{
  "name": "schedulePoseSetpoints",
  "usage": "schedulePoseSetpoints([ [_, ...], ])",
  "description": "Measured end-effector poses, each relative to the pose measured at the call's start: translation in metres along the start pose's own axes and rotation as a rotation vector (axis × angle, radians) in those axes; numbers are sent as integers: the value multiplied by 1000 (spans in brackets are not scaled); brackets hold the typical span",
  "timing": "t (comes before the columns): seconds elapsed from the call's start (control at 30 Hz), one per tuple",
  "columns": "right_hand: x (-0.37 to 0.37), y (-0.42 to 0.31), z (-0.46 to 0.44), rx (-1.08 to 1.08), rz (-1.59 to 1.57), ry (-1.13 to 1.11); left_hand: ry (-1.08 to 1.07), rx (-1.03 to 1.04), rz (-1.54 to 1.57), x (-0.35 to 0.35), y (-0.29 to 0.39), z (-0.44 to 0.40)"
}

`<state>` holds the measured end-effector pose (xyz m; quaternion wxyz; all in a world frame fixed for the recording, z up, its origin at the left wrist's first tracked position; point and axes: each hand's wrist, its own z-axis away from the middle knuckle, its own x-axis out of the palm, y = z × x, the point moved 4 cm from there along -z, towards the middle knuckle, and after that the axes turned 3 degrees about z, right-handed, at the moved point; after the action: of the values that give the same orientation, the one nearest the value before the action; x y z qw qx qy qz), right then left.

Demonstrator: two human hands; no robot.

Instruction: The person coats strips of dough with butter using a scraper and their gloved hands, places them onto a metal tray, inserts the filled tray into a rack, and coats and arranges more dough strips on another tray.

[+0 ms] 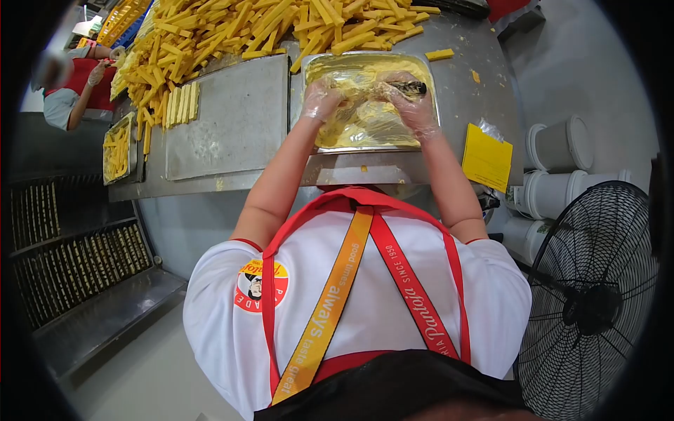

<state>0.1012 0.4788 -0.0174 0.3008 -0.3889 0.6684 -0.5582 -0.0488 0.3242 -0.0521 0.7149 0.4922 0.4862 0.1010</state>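
Observation:
A shallow metal tray (432, 116) smeared with pale yellow cream (375, 112) lies in front of me. Both my hands wear clear plastic gloves and are over the cream. My right hand (413, 107) is closed around a tool with a dark handle (415, 88); its working end is hidden by the hand and cream. At the tray's left side, my left hand (323, 100) has its fingers curled inward over the cream. Whatever they hold is hidden. A large pile of yellow cake-like sticks (239, 28) sits just beyond the tray.
Left of the tray is a flat baking sheet (232, 119) with a short row of sticks (182, 105). A yellow paper pad (487, 158) lies right. Buckets (554, 193) and a black fan (593, 305) stand right; a tray rack (81, 259) stands left. Another person (77, 91) works far left.

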Motion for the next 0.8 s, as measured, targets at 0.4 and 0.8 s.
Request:
schedulePoseSetpoints([
  [0.4,-16,-4,-27,64,-307,94,34,760,-472,-2,26,21],
  [0.8,-25,30,-42,54,-73,73,56,851,-305,-1,5,22],
])
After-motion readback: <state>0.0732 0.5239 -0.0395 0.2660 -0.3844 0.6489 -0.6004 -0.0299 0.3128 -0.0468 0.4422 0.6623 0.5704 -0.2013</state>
